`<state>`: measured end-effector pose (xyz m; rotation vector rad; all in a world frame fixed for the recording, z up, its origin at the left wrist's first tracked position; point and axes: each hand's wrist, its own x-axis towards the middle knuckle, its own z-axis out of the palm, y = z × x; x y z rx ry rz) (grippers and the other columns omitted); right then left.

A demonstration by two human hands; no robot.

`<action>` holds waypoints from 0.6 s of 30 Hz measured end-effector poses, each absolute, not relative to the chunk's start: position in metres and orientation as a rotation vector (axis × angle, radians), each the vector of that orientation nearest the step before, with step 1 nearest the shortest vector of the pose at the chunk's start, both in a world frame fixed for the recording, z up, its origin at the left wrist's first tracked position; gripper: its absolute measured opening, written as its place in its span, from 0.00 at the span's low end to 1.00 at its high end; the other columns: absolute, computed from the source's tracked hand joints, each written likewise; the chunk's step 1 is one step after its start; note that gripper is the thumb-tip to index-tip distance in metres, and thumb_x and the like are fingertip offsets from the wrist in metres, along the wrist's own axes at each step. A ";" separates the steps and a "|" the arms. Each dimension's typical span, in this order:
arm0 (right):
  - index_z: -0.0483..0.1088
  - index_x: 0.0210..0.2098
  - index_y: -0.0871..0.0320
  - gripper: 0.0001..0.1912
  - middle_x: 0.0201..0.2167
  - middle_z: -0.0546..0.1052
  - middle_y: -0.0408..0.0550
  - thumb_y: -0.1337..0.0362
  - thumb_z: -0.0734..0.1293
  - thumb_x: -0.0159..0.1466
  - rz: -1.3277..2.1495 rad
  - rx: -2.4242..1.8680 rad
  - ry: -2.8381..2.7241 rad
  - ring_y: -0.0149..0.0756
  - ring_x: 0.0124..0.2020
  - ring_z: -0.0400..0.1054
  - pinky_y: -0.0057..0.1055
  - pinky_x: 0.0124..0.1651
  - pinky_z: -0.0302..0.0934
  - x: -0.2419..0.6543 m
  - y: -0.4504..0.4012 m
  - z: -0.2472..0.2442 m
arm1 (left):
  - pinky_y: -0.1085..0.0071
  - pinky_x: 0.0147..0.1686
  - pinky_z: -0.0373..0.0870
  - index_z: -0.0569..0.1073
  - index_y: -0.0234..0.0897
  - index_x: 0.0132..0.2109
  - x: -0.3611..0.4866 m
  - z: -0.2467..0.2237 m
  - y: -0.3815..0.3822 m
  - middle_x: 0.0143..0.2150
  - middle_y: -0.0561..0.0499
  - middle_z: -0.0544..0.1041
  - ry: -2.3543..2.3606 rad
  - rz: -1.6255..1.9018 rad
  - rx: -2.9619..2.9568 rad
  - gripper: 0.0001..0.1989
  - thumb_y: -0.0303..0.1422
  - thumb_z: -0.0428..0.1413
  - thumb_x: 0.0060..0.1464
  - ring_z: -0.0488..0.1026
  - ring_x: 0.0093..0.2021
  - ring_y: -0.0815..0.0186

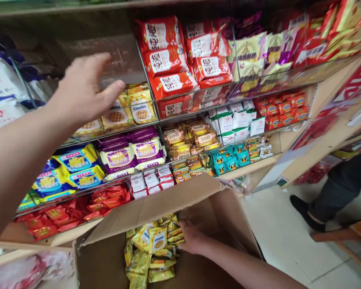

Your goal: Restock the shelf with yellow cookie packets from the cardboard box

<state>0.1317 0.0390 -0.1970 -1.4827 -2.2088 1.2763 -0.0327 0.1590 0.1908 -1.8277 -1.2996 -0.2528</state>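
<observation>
My left hand [86, 86] is raised in front of the shelf, fingers stretched out and thumb apart, with nothing in it. Just beyond it, yellow cookie packets [142, 107] stand in a glass-fronted compartment. Lower down, my right hand [192, 237] reaches into an open cardboard box [150, 202]. A heap of yellow cookie packets [158, 241] lies inside the box. The right fingers are bent against the right side of this heap, and their tips are partly hidden, so whether they grip a packet is unclear.
Glass dividers separate red packets [168, 60], purple biscuit packs [118, 156], blue-yellow packs [78, 158], and teal packets [231, 158] on the shelves. To the right, a person's leg [333, 188] is beside a wooden stool [349, 233] on the tiled floor.
</observation>
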 end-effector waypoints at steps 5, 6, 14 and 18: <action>0.66 0.44 0.62 0.21 0.44 0.71 0.56 0.70 0.66 0.49 1.286 -1.542 -2.132 0.43 0.44 0.65 0.34 0.46 0.58 0.124 0.041 -0.213 | 0.63 0.54 0.53 0.56 0.39 0.58 -0.022 0.133 0.065 0.56 0.50 0.63 -1.297 -0.819 -2.034 0.27 0.34 0.50 0.50 0.58 0.56 0.59; 0.68 0.41 0.61 0.18 0.41 0.73 0.54 0.69 0.66 0.50 1.299 -1.513 -2.130 0.42 0.42 0.66 0.33 0.45 0.58 0.127 0.042 -0.214 | 0.62 0.55 0.55 0.55 0.49 0.58 -0.023 0.114 0.047 0.56 0.55 0.63 -1.284 -0.887 -2.105 0.30 0.31 0.52 0.47 0.59 0.56 0.60; 0.73 0.32 0.61 0.10 0.31 0.77 0.48 0.68 0.61 0.57 1.307 -1.361 -2.022 0.34 0.33 0.68 0.26 0.37 0.58 0.152 0.051 -0.203 | 0.64 0.37 0.71 0.68 0.59 0.44 -0.053 -0.038 -0.040 0.38 0.56 0.76 -1.841 -1.260 -2.393 0.21 0.25 0.52 0.46 0.73 0.39 0.62; 0.67 0.32 0.60 0.16 0.30 0.72 0.46 0.60 0.52 0.63 1.174 -1.321 -1.897 0.31 0.33 0.65 0.26 0.37 0.56 0.164 0.038 -0.165 | 0.65 0.45 0.69 0.69 0.48 0.45 -0.044 -0.073 -0.049 0.43 0.52 0.74 -2.263 -1.271 -2.335 0.13 0.32 0.52 0.50 0.71 0.45 0.63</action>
